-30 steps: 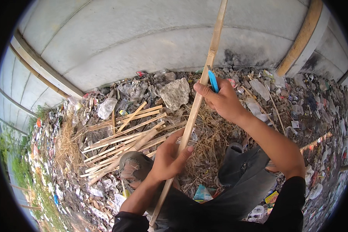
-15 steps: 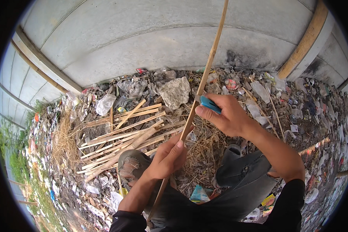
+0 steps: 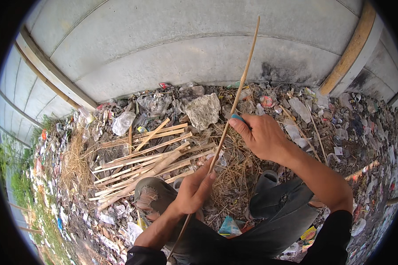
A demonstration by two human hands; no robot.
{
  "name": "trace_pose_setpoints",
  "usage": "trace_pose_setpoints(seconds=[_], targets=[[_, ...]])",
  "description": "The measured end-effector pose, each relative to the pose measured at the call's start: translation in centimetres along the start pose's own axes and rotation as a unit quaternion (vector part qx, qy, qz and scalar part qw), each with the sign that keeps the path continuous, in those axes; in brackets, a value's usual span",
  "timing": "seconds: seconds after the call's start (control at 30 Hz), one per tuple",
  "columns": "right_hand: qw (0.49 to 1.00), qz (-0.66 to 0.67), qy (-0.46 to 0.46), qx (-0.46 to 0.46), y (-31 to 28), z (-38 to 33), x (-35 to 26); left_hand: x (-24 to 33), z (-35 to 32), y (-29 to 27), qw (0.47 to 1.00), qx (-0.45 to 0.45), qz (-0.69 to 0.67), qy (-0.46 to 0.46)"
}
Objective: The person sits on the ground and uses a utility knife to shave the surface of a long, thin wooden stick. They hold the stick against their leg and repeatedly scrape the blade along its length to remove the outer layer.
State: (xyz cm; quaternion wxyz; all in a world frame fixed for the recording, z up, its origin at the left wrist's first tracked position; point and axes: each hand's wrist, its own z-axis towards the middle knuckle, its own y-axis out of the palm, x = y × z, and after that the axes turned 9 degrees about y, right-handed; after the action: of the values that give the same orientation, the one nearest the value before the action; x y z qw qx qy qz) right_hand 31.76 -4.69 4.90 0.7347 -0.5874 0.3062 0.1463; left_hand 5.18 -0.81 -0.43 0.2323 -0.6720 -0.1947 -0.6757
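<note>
A long thin bamboo strip runs slantwise from between my legs up toward the wall. My left hand is closed around its lower part, thumb lying along the strip. Farther up, my right hand grips a teal-handled utility knife, mostly hidden by the fingers. The knife rests against the strip, with my right thumb close beside it; its blade cannot be made out now. Left of my left hand lies a pile of split bamboo strips on the ground.
A pale rock sits beyond the pile, before a grey concrete wall. Litter and dry straw cover the ground. A bamboo post stands against the wall at right. My bent knees flank the work.
The bamboo strip has shifted down toward me and turned, so its upper tip now shows and it looks narrower. My right hand has rolled over the knife, hiding more of it.
</note>
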Motion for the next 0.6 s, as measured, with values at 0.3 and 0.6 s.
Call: trace_pose_setpoints(seconds=[0.3, 0.6], targets=[[0.993, -0.005, -0.063, -0.104, 2.8, -2.7, -1.8, -0.2, 0.4, -0.4, 0.998, 0.045, 0.027, -0.031], [0.989, 0.011, 0.109, 0.101, -3.6, 4.0, 4.6, 0.2, -0.3, -0.2, 0.998, -0.030, 0.060, 0.014]])
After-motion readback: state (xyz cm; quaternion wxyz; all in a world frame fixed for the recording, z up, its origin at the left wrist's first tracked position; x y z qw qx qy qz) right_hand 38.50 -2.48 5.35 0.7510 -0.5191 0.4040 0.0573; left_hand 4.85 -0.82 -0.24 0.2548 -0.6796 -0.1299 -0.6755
